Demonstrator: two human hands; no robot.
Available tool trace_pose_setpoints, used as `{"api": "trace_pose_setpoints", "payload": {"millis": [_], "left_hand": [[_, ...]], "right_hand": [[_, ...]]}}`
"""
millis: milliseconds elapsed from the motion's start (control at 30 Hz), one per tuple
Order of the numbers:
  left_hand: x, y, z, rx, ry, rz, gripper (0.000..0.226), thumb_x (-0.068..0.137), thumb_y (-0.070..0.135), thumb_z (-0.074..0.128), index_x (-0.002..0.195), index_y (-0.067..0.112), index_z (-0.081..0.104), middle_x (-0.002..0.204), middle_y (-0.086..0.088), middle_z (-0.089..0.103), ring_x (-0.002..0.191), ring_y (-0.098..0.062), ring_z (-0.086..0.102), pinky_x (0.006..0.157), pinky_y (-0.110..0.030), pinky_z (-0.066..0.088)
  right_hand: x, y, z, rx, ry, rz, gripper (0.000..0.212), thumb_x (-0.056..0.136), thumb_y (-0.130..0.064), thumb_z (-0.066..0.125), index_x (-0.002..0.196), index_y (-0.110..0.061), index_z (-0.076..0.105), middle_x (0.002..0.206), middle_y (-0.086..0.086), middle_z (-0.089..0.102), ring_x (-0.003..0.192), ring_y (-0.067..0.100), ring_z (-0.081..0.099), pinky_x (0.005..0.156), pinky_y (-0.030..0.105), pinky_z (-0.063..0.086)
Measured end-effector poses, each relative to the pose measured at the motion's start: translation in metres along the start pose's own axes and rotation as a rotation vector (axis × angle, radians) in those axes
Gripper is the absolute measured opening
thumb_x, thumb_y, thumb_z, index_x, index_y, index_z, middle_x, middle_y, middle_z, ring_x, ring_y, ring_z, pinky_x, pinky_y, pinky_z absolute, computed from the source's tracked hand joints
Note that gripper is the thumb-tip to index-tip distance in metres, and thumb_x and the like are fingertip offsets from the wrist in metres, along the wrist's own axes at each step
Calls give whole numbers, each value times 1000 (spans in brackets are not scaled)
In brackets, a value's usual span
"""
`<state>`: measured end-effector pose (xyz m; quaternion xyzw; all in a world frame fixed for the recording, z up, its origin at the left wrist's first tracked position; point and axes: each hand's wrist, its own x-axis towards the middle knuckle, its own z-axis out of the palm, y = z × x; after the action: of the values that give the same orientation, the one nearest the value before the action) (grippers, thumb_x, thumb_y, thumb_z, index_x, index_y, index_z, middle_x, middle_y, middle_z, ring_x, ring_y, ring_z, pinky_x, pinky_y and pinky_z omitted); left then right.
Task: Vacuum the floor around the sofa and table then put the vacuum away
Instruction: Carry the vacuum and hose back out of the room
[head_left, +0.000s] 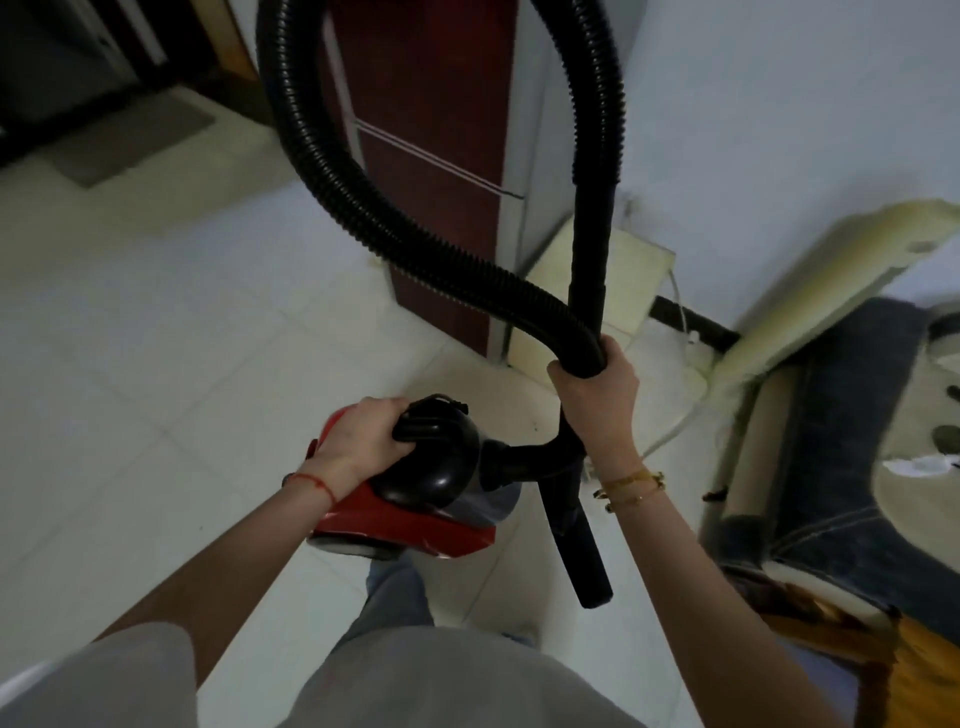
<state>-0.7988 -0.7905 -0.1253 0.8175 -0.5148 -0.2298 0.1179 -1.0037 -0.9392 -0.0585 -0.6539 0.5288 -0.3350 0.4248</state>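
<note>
Left hand (363, 441) grips black handle atop the red-and-black canister vacuum (415, 493), held off the pale tiled floor (156, 312). Right hand (597, 384), just right of the vacuum, is wrapped round the black ribbed plastic hose (337, 171) and black rigid tube (589, 249) together. Dark red cabinet (431, 156) stands beyond the vacuum.
</note>
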Motion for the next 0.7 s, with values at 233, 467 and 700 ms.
{"api": "trace_pose_setpoints", "payload": {"millis": [233,467,700], "left_hand": [[-6,-120,-66,-29,118,-204,14,79,22,61,91,16,63,89,-7,70,87,-28,65,69,-32,49],[-10,-232,-137,-3,214,-377,17,80,23,61,96,15,63,91,-8,70,90,-30,65,69,-32,47],[-8,-329,-192,-56,284,-545,12,80,21,59,89,15,61,91,-10,70,90,-32,64,69,-31,45]], "right_hand": [[23,-73,148,-17,-227,-139,38,78,-11,71,114,-10,60,89,-4,61,70,-4,53,53,1,38],[35,-145,292,28,-398,-208,37,78,-11,71,114,-11,60,81,-12,60,71,-3,56,58,0,41],[42,-208,419,40,-547,-282,32,77,-8,69,107,-15,60,80,-6,61,68,7,58,55,9,43]]}}
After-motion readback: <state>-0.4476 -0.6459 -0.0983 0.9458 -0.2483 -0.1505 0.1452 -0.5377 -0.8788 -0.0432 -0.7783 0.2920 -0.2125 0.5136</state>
